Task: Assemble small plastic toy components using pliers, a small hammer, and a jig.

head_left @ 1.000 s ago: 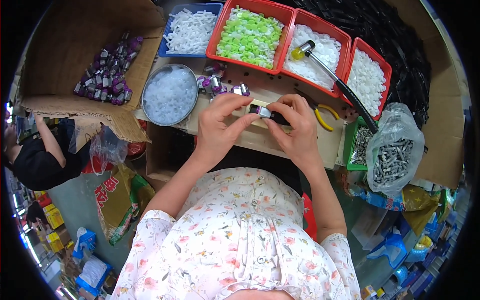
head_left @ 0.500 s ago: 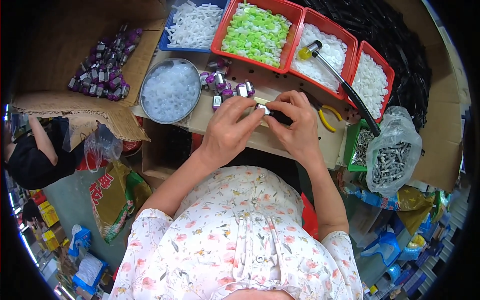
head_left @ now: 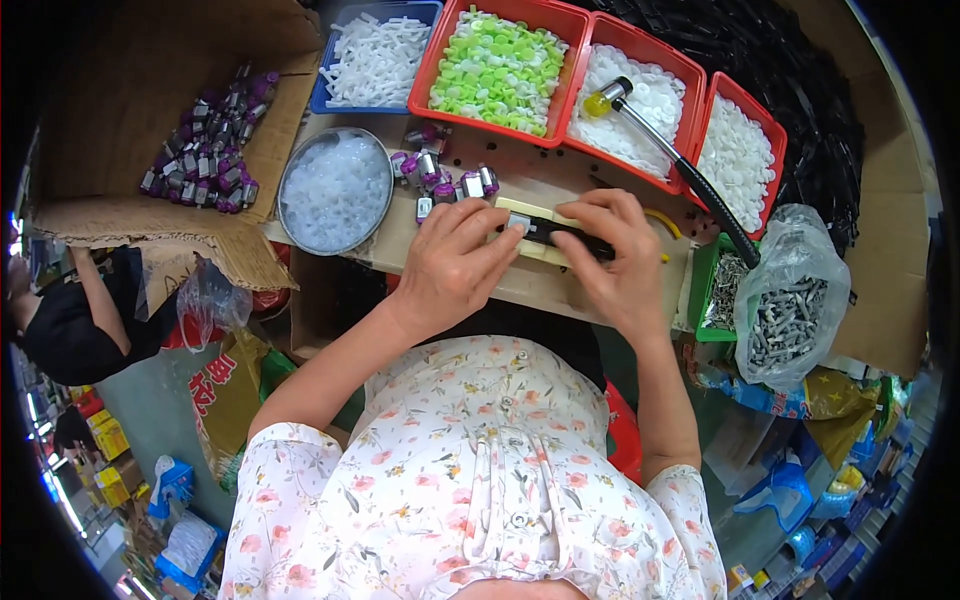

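Observation:
At the middle of the bench, my left hand [head_left: 450, 258] is closed, its thumb and forefinger pinching a small silver motor [head_left: 519, 222]. The motor sits at the left end of a long black plastic casing [head_left: 545, 231]. This casing rests on a cream-coloured block [head_left: 540, 207]. My right hand [head_left: 622, 255] has its thumb and fingers about the casing further right, partly hiding it. Just beyond my left hand lies a loose group of small motors with purple ends [head_left: 440, 178].
A round metal bowl [head_left: 378, 215] of translucent pieces stands left, beside a cardboard box [head_left: 100, 215] with more motors. Blue [head_left: 318, 98] and red trays [head_left: 420, 95] of plastic parts line the back. A hammer [head_left: 715, 200], yellow-handled pliers [head_left: 663, 222] and a green bin [head_left: 702, 295] are right.
My right hand has moved right along the black casing, away from my left fingertips. More of the casing, the motor and the cream block now shows between my hands.

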A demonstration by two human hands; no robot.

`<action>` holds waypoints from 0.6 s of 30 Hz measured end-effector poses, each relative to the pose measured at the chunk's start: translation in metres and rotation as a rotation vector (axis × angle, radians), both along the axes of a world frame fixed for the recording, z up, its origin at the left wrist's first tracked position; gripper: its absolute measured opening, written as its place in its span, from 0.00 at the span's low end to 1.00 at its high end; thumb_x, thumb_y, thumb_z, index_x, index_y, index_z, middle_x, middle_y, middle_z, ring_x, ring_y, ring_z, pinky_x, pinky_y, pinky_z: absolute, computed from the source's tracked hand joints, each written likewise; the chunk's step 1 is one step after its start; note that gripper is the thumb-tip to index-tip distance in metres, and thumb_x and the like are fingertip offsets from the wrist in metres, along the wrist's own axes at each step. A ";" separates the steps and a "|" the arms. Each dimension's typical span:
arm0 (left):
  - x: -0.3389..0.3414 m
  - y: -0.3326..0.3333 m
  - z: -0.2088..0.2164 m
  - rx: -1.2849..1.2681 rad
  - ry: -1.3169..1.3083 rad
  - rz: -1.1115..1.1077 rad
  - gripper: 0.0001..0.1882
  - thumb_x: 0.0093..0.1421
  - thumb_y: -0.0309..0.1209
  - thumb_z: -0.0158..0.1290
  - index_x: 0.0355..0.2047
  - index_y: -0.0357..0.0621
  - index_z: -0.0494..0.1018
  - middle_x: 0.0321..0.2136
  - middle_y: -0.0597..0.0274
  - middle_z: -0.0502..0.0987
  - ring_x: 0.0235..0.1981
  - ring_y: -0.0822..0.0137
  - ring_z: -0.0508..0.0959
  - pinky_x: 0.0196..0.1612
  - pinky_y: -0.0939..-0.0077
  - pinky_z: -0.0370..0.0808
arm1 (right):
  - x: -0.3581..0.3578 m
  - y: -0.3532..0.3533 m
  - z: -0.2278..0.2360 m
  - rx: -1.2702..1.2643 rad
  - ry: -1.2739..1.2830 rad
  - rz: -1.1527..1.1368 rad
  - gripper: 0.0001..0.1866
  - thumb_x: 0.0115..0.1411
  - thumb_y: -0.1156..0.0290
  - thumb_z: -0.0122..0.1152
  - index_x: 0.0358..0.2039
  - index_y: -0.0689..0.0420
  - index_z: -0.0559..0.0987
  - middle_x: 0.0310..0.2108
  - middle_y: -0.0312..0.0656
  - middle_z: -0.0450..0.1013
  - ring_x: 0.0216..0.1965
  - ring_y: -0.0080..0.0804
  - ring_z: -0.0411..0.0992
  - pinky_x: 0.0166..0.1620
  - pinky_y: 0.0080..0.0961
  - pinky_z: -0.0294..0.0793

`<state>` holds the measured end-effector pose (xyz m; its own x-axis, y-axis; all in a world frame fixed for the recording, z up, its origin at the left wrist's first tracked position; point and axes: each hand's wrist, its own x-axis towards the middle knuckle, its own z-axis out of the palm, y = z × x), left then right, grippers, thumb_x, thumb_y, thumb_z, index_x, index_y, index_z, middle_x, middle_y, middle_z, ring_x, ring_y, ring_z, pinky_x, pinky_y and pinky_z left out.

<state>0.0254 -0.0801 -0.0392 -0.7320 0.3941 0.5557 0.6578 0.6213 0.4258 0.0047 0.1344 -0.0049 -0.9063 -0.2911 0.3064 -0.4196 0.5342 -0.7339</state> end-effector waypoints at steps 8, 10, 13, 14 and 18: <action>-0.084 0.004 0.041 0.123 0.017 0.034 0.06 0.51 0.22 0.60 0.31 0.36 0.80 0.30 0.53 0.78 0.36 0.53 0.76 0.39 0.62 0.75 | 0.024 0.051 0.017 0.071 -0.071 -0.193 0.06 0.55 0.83 0.64 0.35 0.66 0.81 0.32 0.41 0.74 0.29 0.27 0.74 0.34 0.22 0.71; -0.113 0.007 0.037 -0.024 0.080 0.093 0.05 0.50 0.22 0.60 0.29 0.37 0.80 0.31 0.52 0.78 0.37 0.52 0.76 0.40 0.60 0.75 | 0.032 0.062 0.025 0.126 -0.053 -0.250 0.06 0.55 0.83 0.64 0.35 0.66 0.81 0.32 0.41 0.73 0.29 0.27 0.73 0.33 0.23 0.71; -0.142 0.001 0.027 -0.177 0.089 0.141 0.03 0.47 0.23 0.60 0.24 0.37 0.79 0.30 0.52 0.78 0.39 0.51 0.77 0.42 0.59 0.77 | 0.044 0.085 0.032 0.256 -0.004 -0.356 0.05 0.57 0.82 0.63 0.35 0.64 0.80 0.30 0.41 0.73 0.26 0.27 0.72 0.31 0.24 0.70; -0.146 0.000 0.026 -0.261 0.068 0.157 0.03 0.47 0.23 0.60 0.23 0.37 0.78 0.30 0.52 0.77 0.39 0.50 0.77 0.42 0.58 0.77 | 0.049 0.094 0.031 0.318 0.004 -0.410 0.05 0.57 0.81 0.63 0.35 0.64 0.80 0.30 0.41 0.73 0.26 0.27 0.71 0.31 0.24 0.70; -0.153 0.002 0.023 -0.334 0.052 0.152 0.03 0.47 0.23 0.59 0.22 0.36 0.76 0.30 0.51 0.77 0.41 0.50 0.77 0.42 0.56 0.78 | 0.067 0.119 0.023 0.522 -0.033 -0.534 0.05 0.60 0.78 0.60 0.36 0.64 0.80 0.30 0.47 0.73 0.27 0.42 0.74 0.32 0.32 0.71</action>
